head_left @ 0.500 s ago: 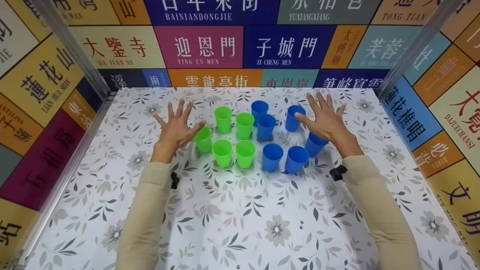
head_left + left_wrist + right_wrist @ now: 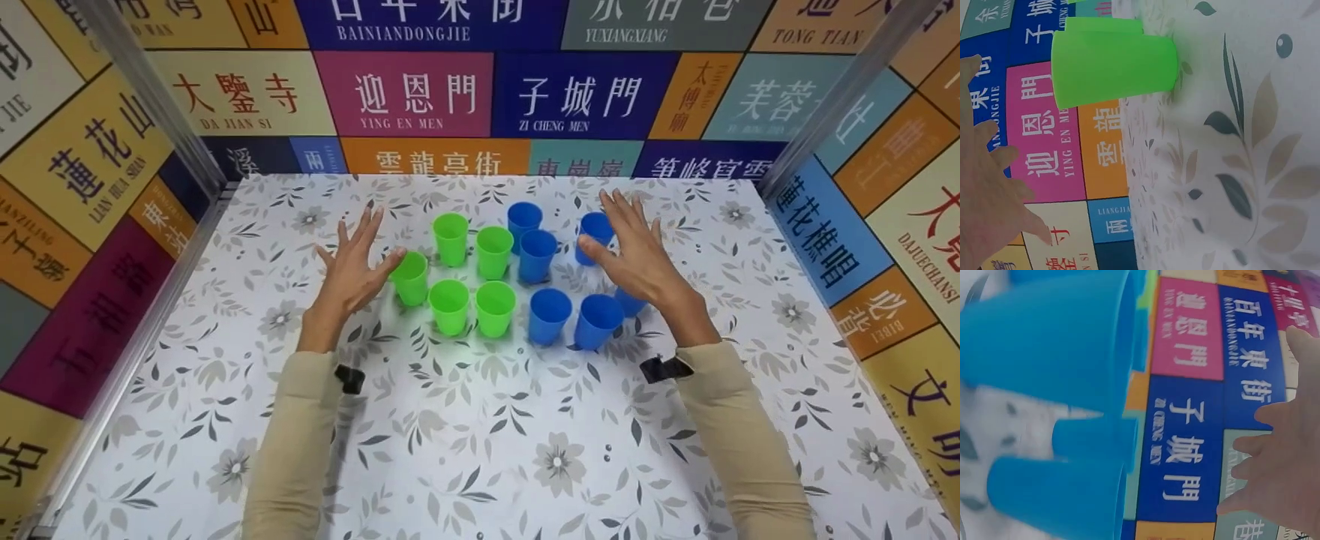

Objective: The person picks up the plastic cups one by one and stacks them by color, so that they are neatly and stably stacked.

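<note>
Several green plastic cups (image 2: 450, 307) stand upright, mouths up, in the left half of the group. Beside them on the right stand several blue cups (image 2: 550, 316), also upright. My left hand (image 2: 351, 274) hovers by the leftmost green cup (image 2: 410, 279), fingers spread; whether the thumb touches its rim I cannot tell. Over the right side of the blue cups my right hand (image 2: 641, 262) is held with fingers extended, partly hiding a blue cup (image 2: 630, 301) beneath it. A green cup (image 2: 1114, 67) shows apart from the fingers in the left wrist view. Neither hand holds anything.
The cups stand on a table with a white leaf-and-flower cloth (image 2: 480, 450). Behind it rises a wall of coloured signs (image 2: 405, 94), with more sign panels at left and right. Clear corner posts (image 2: 161, 105) stand at the back edges.
My right hand has shifted left and a little nearer to me, covering more of the blue cup below it. The left hand's fingers look less spread. The cups keep their arrangement.
</note>
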`<state>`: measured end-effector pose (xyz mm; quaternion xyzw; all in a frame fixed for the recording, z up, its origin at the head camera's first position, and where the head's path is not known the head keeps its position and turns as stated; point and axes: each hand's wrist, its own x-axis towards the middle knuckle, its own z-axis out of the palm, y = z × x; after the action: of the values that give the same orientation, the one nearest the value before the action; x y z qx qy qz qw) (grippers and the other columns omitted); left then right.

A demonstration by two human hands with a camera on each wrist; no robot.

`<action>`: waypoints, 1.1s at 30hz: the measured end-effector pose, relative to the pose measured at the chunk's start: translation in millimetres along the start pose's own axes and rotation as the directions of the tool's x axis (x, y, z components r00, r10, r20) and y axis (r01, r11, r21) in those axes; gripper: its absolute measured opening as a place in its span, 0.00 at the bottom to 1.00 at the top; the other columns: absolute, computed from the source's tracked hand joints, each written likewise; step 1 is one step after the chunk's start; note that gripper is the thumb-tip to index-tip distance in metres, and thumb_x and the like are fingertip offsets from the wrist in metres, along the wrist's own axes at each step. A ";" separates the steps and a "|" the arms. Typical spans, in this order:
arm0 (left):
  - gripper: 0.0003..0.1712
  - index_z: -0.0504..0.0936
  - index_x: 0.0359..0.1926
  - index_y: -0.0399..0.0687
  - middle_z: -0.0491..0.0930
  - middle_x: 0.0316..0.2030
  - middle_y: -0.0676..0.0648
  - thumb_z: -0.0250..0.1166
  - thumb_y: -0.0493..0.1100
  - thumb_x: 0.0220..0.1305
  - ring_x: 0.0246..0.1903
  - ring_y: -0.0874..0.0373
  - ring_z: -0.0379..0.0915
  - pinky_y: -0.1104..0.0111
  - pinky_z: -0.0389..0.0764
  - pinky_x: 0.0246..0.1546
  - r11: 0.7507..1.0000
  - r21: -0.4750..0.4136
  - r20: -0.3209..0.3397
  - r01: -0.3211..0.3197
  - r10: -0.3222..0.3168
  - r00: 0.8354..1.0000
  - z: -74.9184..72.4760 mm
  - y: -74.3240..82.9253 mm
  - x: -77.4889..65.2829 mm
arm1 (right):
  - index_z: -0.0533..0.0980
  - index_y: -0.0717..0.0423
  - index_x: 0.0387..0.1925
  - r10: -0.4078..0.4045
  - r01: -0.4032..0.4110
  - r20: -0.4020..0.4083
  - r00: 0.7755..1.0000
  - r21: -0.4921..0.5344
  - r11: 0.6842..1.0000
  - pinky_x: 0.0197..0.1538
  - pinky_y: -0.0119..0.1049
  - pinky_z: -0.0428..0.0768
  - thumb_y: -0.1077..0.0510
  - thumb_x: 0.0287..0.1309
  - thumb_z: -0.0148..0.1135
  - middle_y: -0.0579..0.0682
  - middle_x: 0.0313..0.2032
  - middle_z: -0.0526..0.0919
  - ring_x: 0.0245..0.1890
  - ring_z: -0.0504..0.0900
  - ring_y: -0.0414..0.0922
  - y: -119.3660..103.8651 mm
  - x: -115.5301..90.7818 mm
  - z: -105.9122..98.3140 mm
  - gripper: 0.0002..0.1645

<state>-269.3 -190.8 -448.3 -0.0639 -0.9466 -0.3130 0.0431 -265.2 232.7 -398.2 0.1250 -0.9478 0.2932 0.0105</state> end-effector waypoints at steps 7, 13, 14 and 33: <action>0.44 0.45 0.80 0.70 0.46 0.80 0.50 0.53 0.68 0.70 0.80 0.40 0.34 0.32 0.25 0.71 0.967 -0.254 -0.065 -0.004 -0.013 0.998 8.6 -1.7 -9.1 | 0.41 0.39 0.81 -0.050 0.063 -0.073 0.996 0.186 0.981 0.78 0.61 0.30 0.31 0.69 0.48 0.49 0.81 0.41 0.81 0.31 0.51 -17.7 -12.0 10.5 0.48; 0.44 0.46 0.79 0.73 0.48 0.80 0.50 0.54 0.68 0.69 0.79 0.43 0.45 0.40 0.53 0.75 0.902 -0.428 -0.064 0.054 -0.089 0.994 20.2 0.3 -14.9 | 0.47 0.34 0.79 -0.065 0.098 -0.108 0.992 0.343 0.934 0.76 0.68 0.44 0.35 0.71 0.49 0.48 0.81 0.43 0.81 0.39 0.50 -31.8 -22.7 23.6 0.42; 0.45 0.46 0.80 0.71 0.49 0.80 0.50 0.55 0.68 0.69 0.78 0.43 0.46 0.41 0.54 0.75 0.889 -0.455 -0.063 0.058 -0.097 0.993 22.7 -0.1 -15.6 | 0.48 0.34 0.79 -0.071 0.110 -0.119 0.990 0.365 0.924 0.77 0.66 0.46 0.36 0.71 0.49 0.47 0.81 0.45 0.81 0.41 0.50 -34.2 -24.1 26.1 0.42; 0.51 0.53 0.79 0.53 0.57 0.76 0.39 0.72 0.47 0.62 0.75 0.38 0.53 0.46 0.59 0.75 0.713 -0.701 -0.060 0.023 -0.091 0.994 55.8 -16.5 -15.6 | 0.58 0.59 0.74 0.023 0.217 -0.267 0.964 0.828 0.517 0.75 0.51 0.64 0.60 0.62 0.66 0.58 0.72 0.65 0.75 0.64 0.51 -77.7 -36.2 95.2 0.43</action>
<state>-258.7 -172.0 -504.6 -0.0321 -0.7567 -0.6511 0.0486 -206.1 126.0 -437.5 0.1301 -0.6658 0.7302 0.0809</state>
